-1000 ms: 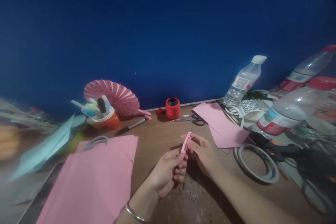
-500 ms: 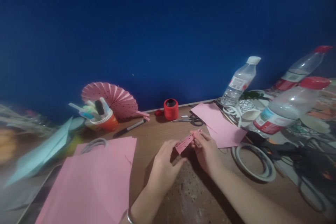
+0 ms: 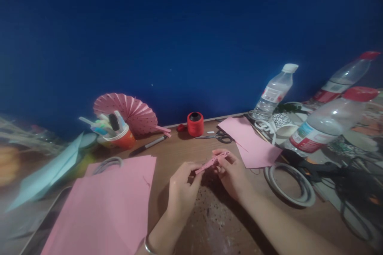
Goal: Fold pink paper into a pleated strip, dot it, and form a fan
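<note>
Between my two hands is a small folded pink paper with dark specks or holes, held just above the wooden table. My left hand pinches its near left end between thumb and fingers. At the other end, my right hand grips the paper, its fingers partly hidden behind it. Small dark bits lie scattered on the tabletop under the hands. Beyond them sit a pair of scissors and a red spool of thread.
Pink sheets with a tape roll lie left; a pink pleated fan leans on the blue wall behind a cup of pens. Rightward are a pink sheet, a large tape roll and plastic bottles. A marker lies near the cup.
My left thumb has come up against the fingers and closed on the left end of the folded paper. The paper now looks narrower and lies flatter; my right hand has shifted slightly.
</note>
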`<state>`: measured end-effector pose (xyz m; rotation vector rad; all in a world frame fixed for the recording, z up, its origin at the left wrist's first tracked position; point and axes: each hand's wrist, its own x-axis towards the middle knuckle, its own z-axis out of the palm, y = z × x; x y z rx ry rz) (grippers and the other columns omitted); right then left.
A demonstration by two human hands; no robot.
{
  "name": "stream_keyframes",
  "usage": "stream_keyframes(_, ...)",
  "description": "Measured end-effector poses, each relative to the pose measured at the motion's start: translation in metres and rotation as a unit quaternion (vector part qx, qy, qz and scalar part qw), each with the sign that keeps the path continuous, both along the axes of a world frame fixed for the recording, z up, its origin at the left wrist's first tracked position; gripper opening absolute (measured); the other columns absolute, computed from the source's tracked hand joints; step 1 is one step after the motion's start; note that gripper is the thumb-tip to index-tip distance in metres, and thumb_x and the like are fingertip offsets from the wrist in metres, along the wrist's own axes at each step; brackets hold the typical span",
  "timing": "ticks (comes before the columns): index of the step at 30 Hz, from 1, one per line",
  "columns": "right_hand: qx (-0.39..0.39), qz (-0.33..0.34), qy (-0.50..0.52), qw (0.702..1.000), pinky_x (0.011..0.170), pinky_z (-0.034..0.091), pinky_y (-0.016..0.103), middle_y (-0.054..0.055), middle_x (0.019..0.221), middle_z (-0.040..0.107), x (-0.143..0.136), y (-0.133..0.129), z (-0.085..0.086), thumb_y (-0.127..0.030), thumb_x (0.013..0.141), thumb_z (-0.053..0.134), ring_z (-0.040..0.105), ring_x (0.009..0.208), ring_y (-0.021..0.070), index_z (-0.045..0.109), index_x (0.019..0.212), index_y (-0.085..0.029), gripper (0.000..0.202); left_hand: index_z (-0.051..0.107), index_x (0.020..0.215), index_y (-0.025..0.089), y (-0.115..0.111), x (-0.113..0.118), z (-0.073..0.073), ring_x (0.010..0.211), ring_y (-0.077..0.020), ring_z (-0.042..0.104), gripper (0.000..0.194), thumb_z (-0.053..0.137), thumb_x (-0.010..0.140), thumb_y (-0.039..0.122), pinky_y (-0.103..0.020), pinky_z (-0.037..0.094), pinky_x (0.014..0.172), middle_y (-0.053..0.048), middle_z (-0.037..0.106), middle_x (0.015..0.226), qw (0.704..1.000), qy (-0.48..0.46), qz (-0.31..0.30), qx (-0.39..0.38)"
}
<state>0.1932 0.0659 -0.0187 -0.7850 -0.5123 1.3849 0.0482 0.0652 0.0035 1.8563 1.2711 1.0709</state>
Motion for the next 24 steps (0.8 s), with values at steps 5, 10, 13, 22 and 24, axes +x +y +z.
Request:
stream_keyframes(5,-0.003,-0.014,-0.103,0.995,0.049,0.04,0.021,-0.003,0.061,0.055,-0.001,0.0,-0.005,-0.028,0.068,0.067,0.049,0.051,0.0086,0.062,0.079,-0.019,0.016,0.057,0.084,0.02,0.0,0.003,-0.001,0.073,-0.0135,0.056,0.012,0.056,0.073,0.017,-0.023,0.044,0.067,0.001,0.061,0.079,0.997,0.005,-0.03,-0.07)
stream_keyframes(10,-0.007,-0.013,-0.085,0.996,0.051,0.04,0.022,-0.002,0.064,0.055,-0.003,-0.002,-0.003,-0.03,0.069,0.065,0.05,0.054,0.0099,0.061,0.078,-0.018,0.015,0.062,0.081,0.019,0.001,0.004,0.003,0.073,-0.0145,0.058,0.01,0.054,0.077,0.022,-0.025,0.046,0.068,-0.002,0.063,0.079,0.992,-0.068,-0.045,-0.096)
stream_keyframes(13,-0.007,-0.01,-0.054,0.998,0.051,0.04,0.022,-0.002,0.062,0.055,-0.004,-0.003,0.001,-0.03,0.068,0.066,0.05,0.054,0.0102,0.061,0.075,-0.018,0.014,0.063,0.075,0.019,0.001,0.005,0.002,0.068,-0.0137,0.058,0.009,0.055,0.076,0.022,-0.023,0.046,0.064,-0.001,0.063,0.075,0.989,-0.104,-0.048,-0.094)
stream_keyframes(22,0.011,-0.016,-0.026,0.999,0.05,0.04,0.021,-0.002,0.06,0.056,-0.004,-0.004,0.002,-0.033,0.072,0.063,0.05,0.052,0.0096,0.062,0.073,-0.018,0.016,0.065,0.075,0.019,0.002,0.003,-0.004,0.075,-0.0154,0.059,0.009,0.058,0.072,0.014,-0.026,0.048,0.068,-0.003,0.064,0.079,0.995,-0.083,-0.038,-0.042)
stream_keyframes(24,0.001,-0.022,-0.016,1.0,0.049,0.04,0.02,-0.002,0.059,0.056,-0.002,-0.002,0.001,-0.034,0.071,0.063,0.05,0.051,0.0091,0.062,0.073,-0.017,0.017,0.065,0.081,0.02,0.003,0.002,-0.003,0.083,-0.0171,0.058,0.013,0.059,0.072,0.014,-0.029,0.048,0.073,-0.004,0.064,0.089,0.997,-0.057,-0.04,-0.02)
